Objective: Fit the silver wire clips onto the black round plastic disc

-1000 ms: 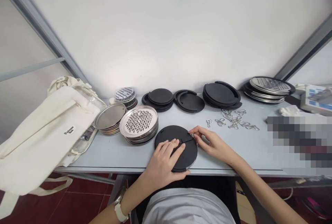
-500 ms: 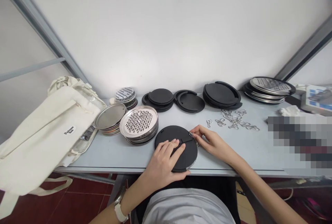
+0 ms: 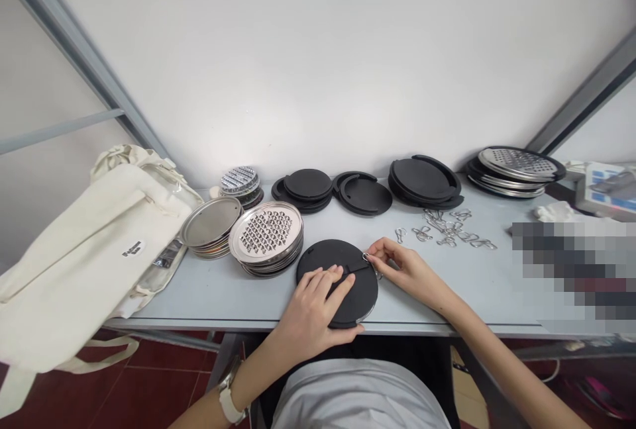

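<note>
A black round disc (image 3: 328, 260) lies at the table's near edge, with a metal rim showing under its right side. My left hand (image 3: 311, 310) rests on the disc, fingers stretched flat over its lower half. My right hand (image 3: 407, 270) pinches a small metal wire clip (image 3: 367, 257) against the disc's right edge, at the end of a slot. A wristwatch (image 3: 229, 402) is on my left wrist.
Stacks of steel grater discs (image 3: 267, 237) and plain steel discs (image 3: 209, 225) stand left of the black disc. Black disc stacks (image 3: 308, 187) (image 3: 423, 181) line the wall. Loose wire clips (image 3: 450, 227) lie to the right. A cream cloth bag (image 3: 89, 250) hangs over the table's left end.
My right hand's fingertips have shifted slightly left along the disc's edge with the clip. My left hand has stayed put.
</note>
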Demonstrator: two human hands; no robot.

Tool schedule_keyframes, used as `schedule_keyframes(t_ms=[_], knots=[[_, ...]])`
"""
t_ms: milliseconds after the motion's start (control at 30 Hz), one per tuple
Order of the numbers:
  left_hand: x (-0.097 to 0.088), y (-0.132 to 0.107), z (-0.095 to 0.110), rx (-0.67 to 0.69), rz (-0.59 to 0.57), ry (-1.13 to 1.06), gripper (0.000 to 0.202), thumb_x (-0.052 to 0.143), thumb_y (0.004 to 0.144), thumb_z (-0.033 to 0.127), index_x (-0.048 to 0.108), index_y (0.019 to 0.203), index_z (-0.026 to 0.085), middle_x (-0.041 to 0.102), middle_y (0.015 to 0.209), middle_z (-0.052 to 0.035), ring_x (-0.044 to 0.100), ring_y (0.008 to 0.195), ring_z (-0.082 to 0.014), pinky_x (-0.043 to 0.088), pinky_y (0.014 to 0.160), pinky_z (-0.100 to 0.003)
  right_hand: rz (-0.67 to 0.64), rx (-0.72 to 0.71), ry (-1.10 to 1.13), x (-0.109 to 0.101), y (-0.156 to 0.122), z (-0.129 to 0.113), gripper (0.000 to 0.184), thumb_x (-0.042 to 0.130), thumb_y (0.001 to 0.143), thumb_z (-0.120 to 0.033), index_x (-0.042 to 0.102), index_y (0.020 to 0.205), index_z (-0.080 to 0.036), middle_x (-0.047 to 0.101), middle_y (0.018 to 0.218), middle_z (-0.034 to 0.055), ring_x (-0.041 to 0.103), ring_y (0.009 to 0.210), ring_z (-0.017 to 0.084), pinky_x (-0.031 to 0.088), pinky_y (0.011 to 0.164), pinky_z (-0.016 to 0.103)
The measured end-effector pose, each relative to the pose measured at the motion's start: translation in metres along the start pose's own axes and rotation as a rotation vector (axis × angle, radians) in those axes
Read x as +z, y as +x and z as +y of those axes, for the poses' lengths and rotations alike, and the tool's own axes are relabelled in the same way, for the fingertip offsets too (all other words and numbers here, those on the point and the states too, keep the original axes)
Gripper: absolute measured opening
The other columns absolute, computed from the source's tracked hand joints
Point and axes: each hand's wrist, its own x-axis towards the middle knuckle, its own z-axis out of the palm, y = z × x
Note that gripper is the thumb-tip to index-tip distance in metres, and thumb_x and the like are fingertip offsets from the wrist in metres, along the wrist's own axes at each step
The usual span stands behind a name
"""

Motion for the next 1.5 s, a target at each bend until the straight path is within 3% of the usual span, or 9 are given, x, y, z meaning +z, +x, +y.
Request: schedule_keyframes(t_ms=[600,1500], knots=[[0.0005,-0.0001,0.0010,-0.006,-0.006,-0.001,0.069,0.062,0.083,0.053,0.043,0.138,0.016,0.049,0.137,-0.0146,0.046,0.125,-0.0298,0.037,0.104,-0.046,-0.092,-0.056,-0.221,0.0026,-0.0009,-0.0039,0.027,0.033,0.099,-0.033,0.035,0.075,-0.022,0.040,0.066,-0.0049,0.039,0.058,0.013,0.034,0.059,0.025],[-0.0018,0.0007,0.0006,0.004,-0.013,-0.010,0.067,0.061,0.084,0.052,0.043,0.138,0.016,0.049,0.138,-0.0132,0.045,0.128,-0.0270,0.037,0.106,-0.044,-0.102,-0.072,-0.306,0.0009,-0.0004,-0.0069,0.035,0.032,0.099,-0.035,0.038,0.068,-0.022,0.047,0.062,-0.0026,0.043,0.056,0.014,0.035,0.057,0.026]])
